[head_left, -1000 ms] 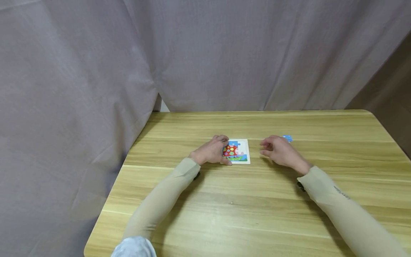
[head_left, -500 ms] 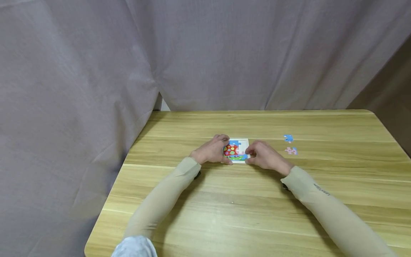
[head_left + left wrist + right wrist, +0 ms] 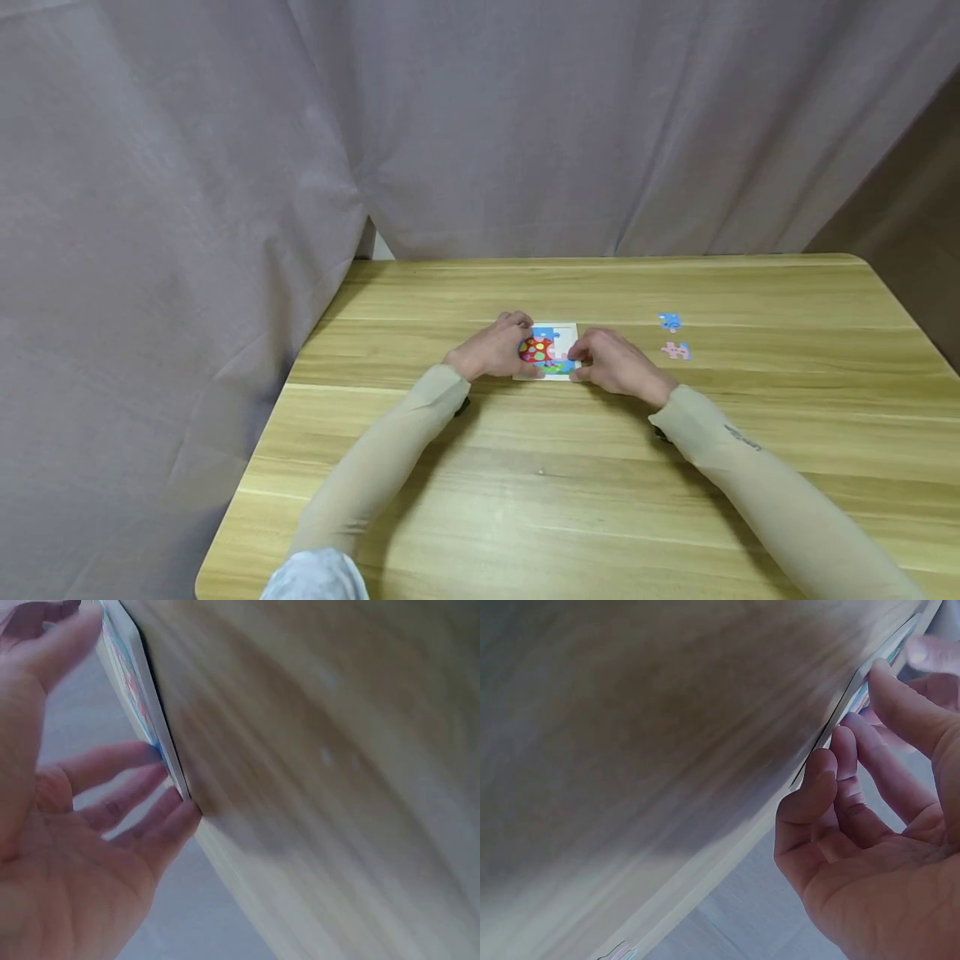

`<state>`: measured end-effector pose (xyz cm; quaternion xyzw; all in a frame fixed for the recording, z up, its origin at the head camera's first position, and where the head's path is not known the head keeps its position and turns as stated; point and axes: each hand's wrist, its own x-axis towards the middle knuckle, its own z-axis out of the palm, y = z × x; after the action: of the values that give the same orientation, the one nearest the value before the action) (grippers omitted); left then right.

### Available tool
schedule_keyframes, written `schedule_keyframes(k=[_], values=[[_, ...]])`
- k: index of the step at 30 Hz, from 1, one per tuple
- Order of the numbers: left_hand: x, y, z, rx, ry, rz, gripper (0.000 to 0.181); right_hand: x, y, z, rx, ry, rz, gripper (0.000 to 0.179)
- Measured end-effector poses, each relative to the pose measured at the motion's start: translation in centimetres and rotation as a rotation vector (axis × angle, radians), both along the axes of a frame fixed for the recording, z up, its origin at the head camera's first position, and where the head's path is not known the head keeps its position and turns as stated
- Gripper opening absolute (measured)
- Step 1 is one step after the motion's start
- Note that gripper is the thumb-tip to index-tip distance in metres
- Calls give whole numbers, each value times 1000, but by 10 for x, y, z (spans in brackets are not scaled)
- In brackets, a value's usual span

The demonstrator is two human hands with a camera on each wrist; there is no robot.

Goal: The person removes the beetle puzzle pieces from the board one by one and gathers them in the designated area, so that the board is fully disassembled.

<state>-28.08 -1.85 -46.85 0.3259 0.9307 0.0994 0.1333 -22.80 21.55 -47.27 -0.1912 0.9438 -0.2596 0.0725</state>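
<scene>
Left hand (image 3: 495, 346), spread wide, touches the puzzle (image 3: 537, 350) (toward the table's (image 3: 540, 517) far edge); right hand (image 3: 615, 362), narrowed at the puzzle's right edge, hold unclear.

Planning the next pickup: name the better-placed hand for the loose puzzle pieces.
Right, probably: the right hand is nearer the pink piece and blue piece; the left hand holds the puzzle tray.

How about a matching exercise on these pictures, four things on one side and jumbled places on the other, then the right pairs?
Things
1. Left hand
2. Right hand
3. Blue loose piece
4. Curtain

Places
A. At the puzzle board's right side
B. Behind the table
C. At the puzzle board's left side
D. Beyond the pink loose piece

Pairs: 1-C, 2-A, 3-D, 4-B
</scene>
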Motion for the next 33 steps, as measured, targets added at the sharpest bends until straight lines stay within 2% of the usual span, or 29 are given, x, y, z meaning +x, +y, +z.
schedule_keyframes(k=[3,6,22,29,33], values=[[1,1,-1,3,24,14,59,0,-3,1,-3,-19,-6,28],[3,3,-1,-6,34,32,54,-1,-4,1,-8,-47,-14,27],[3,5,-3,8,49,45,53,-2,-5,4,-12,-150,-22,25],[2,6,-1,3,49,44,56,0,-6,5,0,-156,-30,26],[3,5,0,3,55,39,56,1,-7,5,-12,-125,-31,27]])
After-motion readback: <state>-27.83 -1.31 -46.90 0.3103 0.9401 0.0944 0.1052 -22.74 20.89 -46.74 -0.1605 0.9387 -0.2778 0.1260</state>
